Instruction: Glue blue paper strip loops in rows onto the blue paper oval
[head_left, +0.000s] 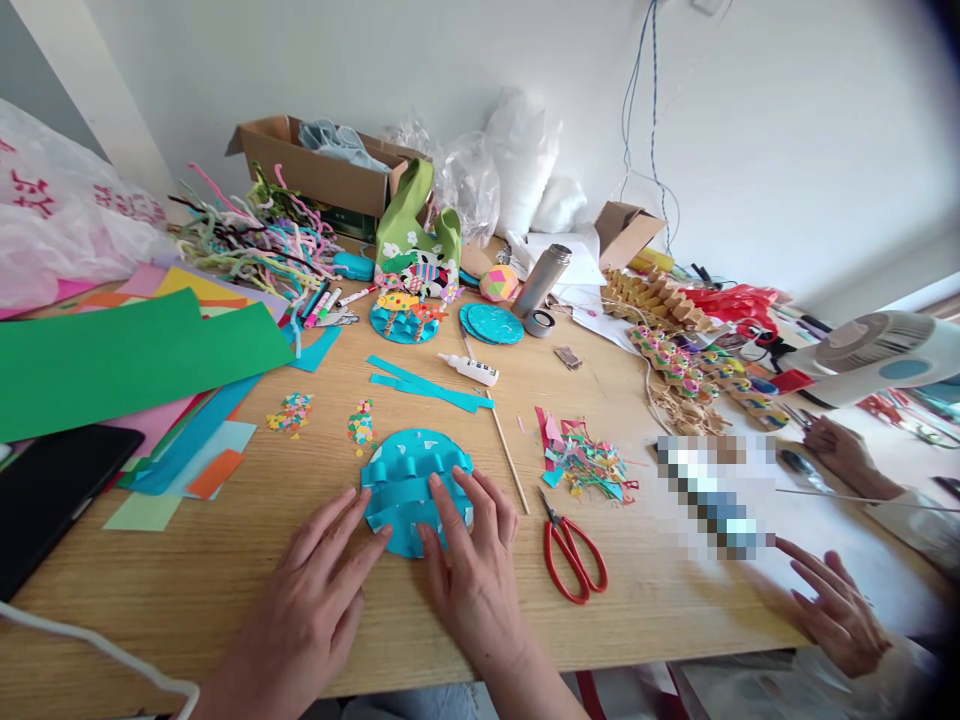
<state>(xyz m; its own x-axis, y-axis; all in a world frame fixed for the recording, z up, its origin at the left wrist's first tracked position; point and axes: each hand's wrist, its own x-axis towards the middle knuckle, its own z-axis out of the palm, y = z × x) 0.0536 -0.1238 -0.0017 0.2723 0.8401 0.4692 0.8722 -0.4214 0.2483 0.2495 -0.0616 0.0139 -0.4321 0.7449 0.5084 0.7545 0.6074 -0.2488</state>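
A round blue paper disc (409, 540) with raised loops and strips of blue paper across it lies flat on the table before me. My left hand (319, 565) rests at its left edge, fingers stretched out and fingertips touching a strip's end. My right hand (472, 560) lies over the disc's right side, fingers spread and pressing on the curved strips. Neither hand is wrapped round anything. Red-handled scissors (571, 555) lie right of my right hand, a thin wooden stick (510, 455) between them and the disc. Loose blue strips (427, 388) and a white glue bottle (471, 368) lie beyond.
Coloured paper sheets (135, 350) and a black device (64, 500) cover the left. Paper scraps (589, 462) lie at right, confetti piles (289, 413) at left. Behind stand a steel flask (541, 280) and a cardboard box (330, 175). Another person's hands (840, 610) are at the right.
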